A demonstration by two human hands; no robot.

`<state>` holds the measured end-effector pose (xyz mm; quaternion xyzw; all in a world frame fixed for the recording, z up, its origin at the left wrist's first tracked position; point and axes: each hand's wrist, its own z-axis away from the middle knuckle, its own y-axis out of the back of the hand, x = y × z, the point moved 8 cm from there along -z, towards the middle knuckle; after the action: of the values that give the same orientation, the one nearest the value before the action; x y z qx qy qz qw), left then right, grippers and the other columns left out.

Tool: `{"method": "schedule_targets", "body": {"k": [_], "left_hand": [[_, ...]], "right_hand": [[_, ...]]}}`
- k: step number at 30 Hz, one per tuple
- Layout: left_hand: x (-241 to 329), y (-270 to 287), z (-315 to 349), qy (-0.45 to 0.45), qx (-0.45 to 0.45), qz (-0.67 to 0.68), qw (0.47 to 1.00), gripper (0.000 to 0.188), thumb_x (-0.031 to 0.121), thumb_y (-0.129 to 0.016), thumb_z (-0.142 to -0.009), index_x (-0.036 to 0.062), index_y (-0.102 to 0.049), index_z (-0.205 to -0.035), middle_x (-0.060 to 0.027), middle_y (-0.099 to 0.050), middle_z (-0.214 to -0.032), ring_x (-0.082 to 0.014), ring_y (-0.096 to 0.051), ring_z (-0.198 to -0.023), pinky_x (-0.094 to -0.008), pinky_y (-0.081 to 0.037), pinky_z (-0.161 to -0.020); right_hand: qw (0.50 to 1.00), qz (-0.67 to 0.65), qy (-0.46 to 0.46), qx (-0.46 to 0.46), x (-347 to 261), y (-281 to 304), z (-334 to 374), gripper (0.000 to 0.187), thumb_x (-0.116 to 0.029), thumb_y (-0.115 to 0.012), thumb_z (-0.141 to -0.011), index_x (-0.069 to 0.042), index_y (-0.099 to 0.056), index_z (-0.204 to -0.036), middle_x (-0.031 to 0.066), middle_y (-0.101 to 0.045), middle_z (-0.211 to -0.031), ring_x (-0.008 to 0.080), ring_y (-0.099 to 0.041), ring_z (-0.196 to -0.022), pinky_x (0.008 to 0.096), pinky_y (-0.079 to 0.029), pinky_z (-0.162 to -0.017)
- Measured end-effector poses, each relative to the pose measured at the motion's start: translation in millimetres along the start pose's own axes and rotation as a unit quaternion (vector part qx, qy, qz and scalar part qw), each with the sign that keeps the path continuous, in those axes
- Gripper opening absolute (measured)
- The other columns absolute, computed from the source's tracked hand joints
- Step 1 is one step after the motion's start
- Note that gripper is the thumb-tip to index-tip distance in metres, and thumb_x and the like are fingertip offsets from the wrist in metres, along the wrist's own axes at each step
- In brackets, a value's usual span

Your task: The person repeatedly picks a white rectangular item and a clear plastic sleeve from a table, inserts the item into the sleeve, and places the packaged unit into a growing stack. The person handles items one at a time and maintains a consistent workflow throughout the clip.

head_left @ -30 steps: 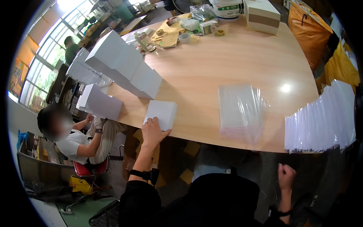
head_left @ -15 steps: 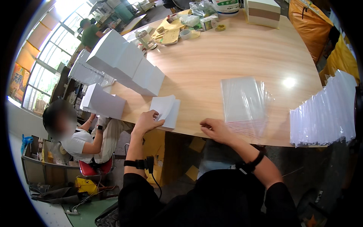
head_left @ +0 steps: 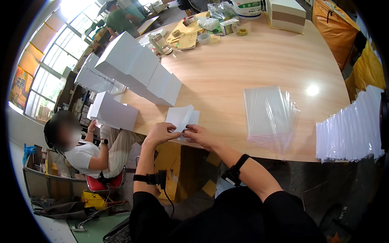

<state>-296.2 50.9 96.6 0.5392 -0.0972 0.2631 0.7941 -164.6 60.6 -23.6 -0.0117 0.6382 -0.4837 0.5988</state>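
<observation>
A small stack of white paper sheets (head_left: 193, 117) lies near the table's front edge, with its upper sheets (head_left: 178, 115) bent up and away from those beneath. My left hand (head_left: 161, 133) grips the near left corner of these raised sheets, its fingers curled over the paper. From the other side my right hand (head_left: 200, 137) meets the near edge, fingers bent and pinched against the paper close to the left fingertips. Its thumb is partly hidden. To the right lies a pile of clear plastic sleeves (head_left: 265, 111), touched by neither hand.
Tall white paper stacks (head_left: 142, 75) and a lower white stack (head_left: 115, 111) stand to the left. Filled clear sleeves (head_left: 350, 127) line the right edge. Tape rolls (head_left: 204, 39), envelopes and a white bucket (head_left: 248, 9) sit far back. A seated person (head_left: 87, 154) is at the left.
My right hand has moved left from the bare table edge to the paper. The left hand keeps its hold on the raised sheets. The view has shifted slightly.
</observation>
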Motion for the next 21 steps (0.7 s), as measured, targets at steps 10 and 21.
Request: {"method": "schedule_targets", "body": {"k": [10,21], "left_hand": [[6,2,4,-0.019,0.013,-0.013,1.0,0.044,0.03,-0.078,-0.081,-0.003,-0.073,-0.109,-0.0153,-0.075,-0.093,-0.0191,-0.071,-0.083,-0.0315,-0.055,-0.078],[8,-1,0,-0.018,0.039,-0.047,0.998,0.053,0.037,-0.082,-0.074,-0.0031,-0.072,-0.107,-0.0176,-0.074,-0.096,-0.025,-0.072,-0.087,-0.034,-0.057,-0.078]], "right_hand": [[0.996,0.077,0.012,0.053,5,5,-9,0.041,-0.026,-0.063,-0.1,0.0,-0.058,-0.132,0.0075,-0.066,-0.11,0.0151,-0.063,-0.099,0.0298,-0.054,-0.082],[0.997,0.045,0.005,0.059,10,13,-11,0.033,-0.024,-0.056,-0.103,0.001,-0.061,-0.124,0.0083,-0.067,-0.108,0.0171,-0.064,-0.098,0.0325,-0.055,-0.082]]}}
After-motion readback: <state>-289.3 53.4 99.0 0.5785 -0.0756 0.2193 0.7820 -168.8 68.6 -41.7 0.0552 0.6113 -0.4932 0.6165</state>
